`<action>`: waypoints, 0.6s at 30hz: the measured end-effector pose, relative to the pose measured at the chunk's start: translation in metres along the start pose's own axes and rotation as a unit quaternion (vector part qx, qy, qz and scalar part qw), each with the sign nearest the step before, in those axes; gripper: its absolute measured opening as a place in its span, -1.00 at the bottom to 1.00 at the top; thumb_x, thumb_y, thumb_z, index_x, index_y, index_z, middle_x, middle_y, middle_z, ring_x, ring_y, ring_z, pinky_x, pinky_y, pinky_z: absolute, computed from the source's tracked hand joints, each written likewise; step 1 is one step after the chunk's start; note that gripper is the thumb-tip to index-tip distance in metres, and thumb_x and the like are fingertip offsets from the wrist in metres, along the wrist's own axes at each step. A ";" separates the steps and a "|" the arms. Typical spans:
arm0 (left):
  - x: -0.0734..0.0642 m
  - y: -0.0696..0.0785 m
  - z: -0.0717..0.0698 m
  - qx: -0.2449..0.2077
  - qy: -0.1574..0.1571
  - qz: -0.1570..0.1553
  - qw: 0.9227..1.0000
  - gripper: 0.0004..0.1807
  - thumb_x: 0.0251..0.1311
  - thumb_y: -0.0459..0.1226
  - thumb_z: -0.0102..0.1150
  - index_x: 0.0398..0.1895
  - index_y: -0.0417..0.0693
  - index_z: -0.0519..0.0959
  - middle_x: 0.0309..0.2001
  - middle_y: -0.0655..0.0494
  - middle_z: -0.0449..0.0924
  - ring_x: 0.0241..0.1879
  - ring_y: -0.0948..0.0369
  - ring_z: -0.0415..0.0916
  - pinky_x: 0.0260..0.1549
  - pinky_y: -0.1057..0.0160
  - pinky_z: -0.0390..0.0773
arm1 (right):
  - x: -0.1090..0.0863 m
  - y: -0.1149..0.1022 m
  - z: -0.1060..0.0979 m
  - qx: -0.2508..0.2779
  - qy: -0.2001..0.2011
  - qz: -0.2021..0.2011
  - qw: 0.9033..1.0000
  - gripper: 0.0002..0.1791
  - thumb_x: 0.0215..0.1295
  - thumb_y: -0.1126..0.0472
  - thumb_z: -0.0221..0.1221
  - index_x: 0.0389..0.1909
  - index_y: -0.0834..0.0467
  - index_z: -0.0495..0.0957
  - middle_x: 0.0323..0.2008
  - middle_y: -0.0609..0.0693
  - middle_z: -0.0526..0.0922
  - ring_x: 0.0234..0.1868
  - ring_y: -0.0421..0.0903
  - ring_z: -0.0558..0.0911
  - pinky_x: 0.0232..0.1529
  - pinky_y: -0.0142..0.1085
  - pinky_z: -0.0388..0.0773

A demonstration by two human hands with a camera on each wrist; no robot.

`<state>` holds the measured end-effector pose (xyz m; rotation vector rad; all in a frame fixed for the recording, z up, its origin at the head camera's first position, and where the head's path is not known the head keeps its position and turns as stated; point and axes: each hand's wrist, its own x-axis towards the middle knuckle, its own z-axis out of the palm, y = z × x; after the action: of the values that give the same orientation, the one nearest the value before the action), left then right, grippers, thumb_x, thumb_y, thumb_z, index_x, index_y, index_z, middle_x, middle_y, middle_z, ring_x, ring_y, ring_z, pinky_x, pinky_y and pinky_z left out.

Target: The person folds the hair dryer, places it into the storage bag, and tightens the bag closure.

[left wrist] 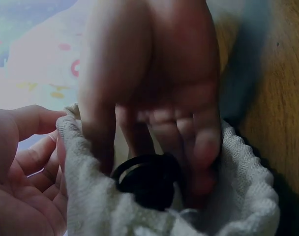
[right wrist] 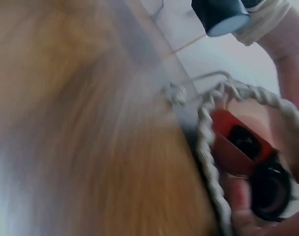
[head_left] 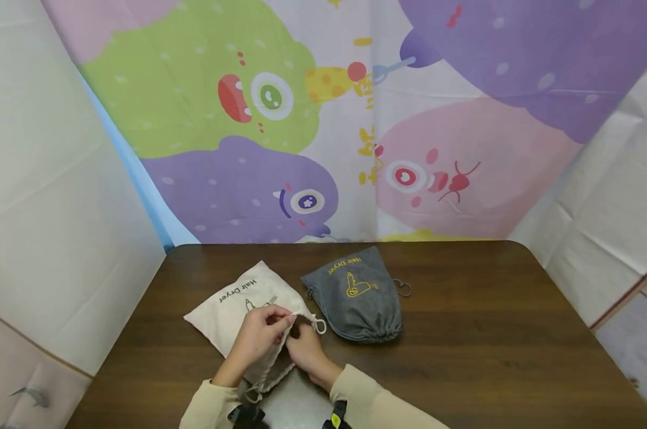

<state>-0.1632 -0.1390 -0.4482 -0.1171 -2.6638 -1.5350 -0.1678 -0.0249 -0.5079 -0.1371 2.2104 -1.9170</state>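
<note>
A cream drawstring bag (head_left: 224,325) printed "Hair Dryer" lies on the table with its mouth towards me. My left hand (head_left: 256,336) pinches the bag's rim, lifting one side of the mouth. My right hand (head_left: 306,351) reaches into the opening. Inside, the left wrist view has a looped black cord (left wrist: 152,182) between the right thumb and fingers. A red and black device (right wrist: 233,147) shows through the mouth in the right wrist view, with right-hand fingers against it; the rest of it is hidden in the cloth.
Right of the cream bag lies a grey drawstring bag (head_left: 363,313) with yellow "Hair Dryer" print, closed and rounded out. Both are on a dark brown wooden table (head_left: 479,333). A cartoon cloth (head_left: 355,220) hangs behind, and white panels (head_left: 61,196) stand at the sides.
</note>
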 end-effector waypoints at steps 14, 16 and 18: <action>0.002 0.000 0.003 -0.010 -0.012 -0.007 1.000 -0.93 0.17 -0.32 0.30 -0.36 -0.17 0.68 -0.65 0.11 0.53 -0.71 0.35 0.37 -0.66 0.40 0.38 | -0.019 -0.020 -0.055 -0.119 -0.100 -0.066 0.986 -0.55 0.27 0.19 0.21 0.09 0.39 0.48 -0.46 0.18 0.71 -0.59 -0.13 0.60 -0.63 -0.42 0.42; 0.002 0.000 0.003 -0.011 -0.010 -0.009 1.000 -0.93 0.17 -0.32 0.30 -0.37 -0.17 0.68 -0.65 0.12 0.53 -0.71 0.35 0.37 -0.65 0.40 0.39 | -0.018 -0.023 -0.062 -0.133 -0.093 -0.088 0.983 -0.68 0.29 0.21 0.20 -0.05 0.35 0.57 -0.45 0.20 0.71 -0.54 -0.01 0.66 -0.61 -0.42 0.43; 0.002 0.000 0.004 -0.014 -0.009 -0.012 1.000 -0.93 0.17 -0.32 0.30 -0.37 -0.17 0.69 -0.65 0.12 0.52 -0.71 0.35 0.37 -0.65 0.40 0.39 | -0.015 -0.027 -0.069 -0.139 -0.077 -0.110 0.981 -0.79 0.31 0.25 0.18 -0.18 0.32 0.62 -0.46 0.22 0.70 -0.51 0.09 0.67 -0.60 -0.44 0.44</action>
<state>-0.1650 -0.1356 -0.4494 -0.1029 -2.6680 -1.5854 -0.1698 0.0414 -0.4711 -0.5760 2.4285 -1.6190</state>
